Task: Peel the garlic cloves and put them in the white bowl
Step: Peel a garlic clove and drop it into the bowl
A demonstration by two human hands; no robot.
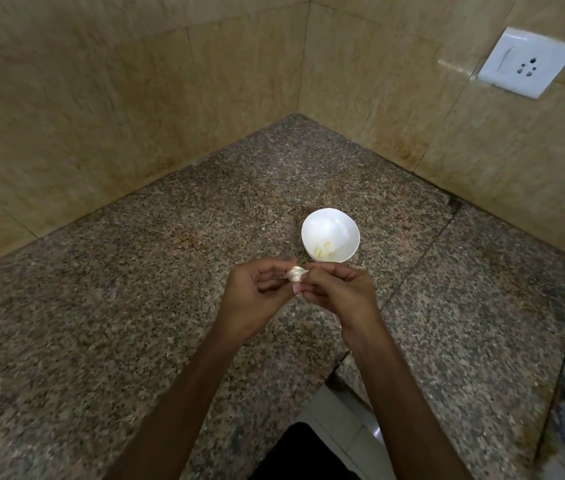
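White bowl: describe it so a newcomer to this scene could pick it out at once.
Find the corner where two beige walls meet above the speckled granite counter. Toward the camera from there, the white bowl sits on the counter beyond the left hand and right hand. It is the only round white thing, with pale peeled cloves inside.

Body only: left hand (256, 292) and right hand (339, 292), both bare. Forearms (184, 393) bare all the way to the frame edge, slim build. One thumbnail (296, 289) shows, cut short. Black garment (303, 452) at bottom centre, plain fabric; can't tell if it's a shirt or trousers.
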